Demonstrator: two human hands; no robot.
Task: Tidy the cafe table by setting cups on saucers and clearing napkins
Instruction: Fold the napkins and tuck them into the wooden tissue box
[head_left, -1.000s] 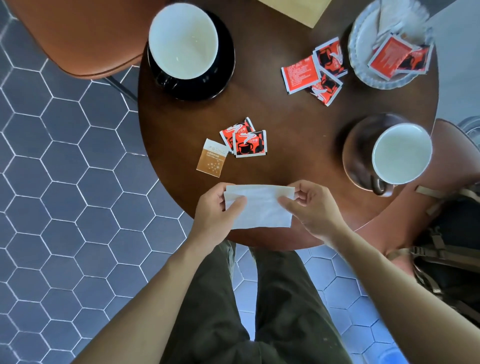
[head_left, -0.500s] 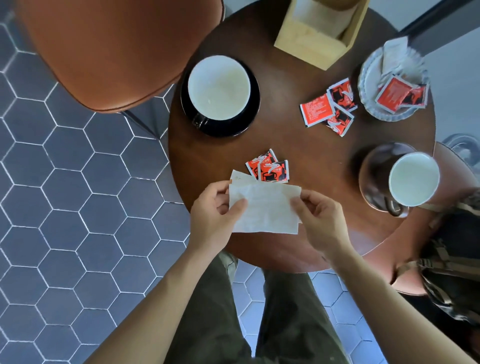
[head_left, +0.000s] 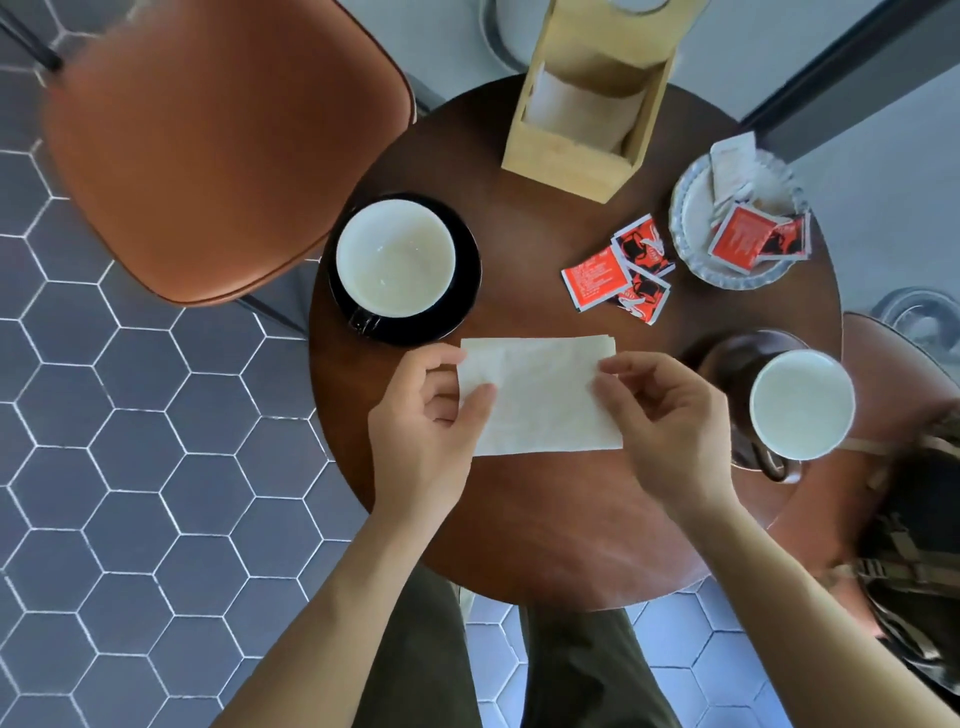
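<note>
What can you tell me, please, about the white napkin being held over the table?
The napkin is a white, slightly creased paper rectangle, folded into layers that show at its far right corner. It is held flat above the round wooden table, the left hand pinching its left edge and the right hand its right edge.

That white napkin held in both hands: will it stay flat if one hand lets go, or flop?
Probably flop: the napkin looks like thin, soft, creased paper, kept flat only because the left hand and right hand pinch opposite ends. It is likely very light, so a draught could shift it. The layered edge at its far right corner suggests folded plies that may fan open.
</note>
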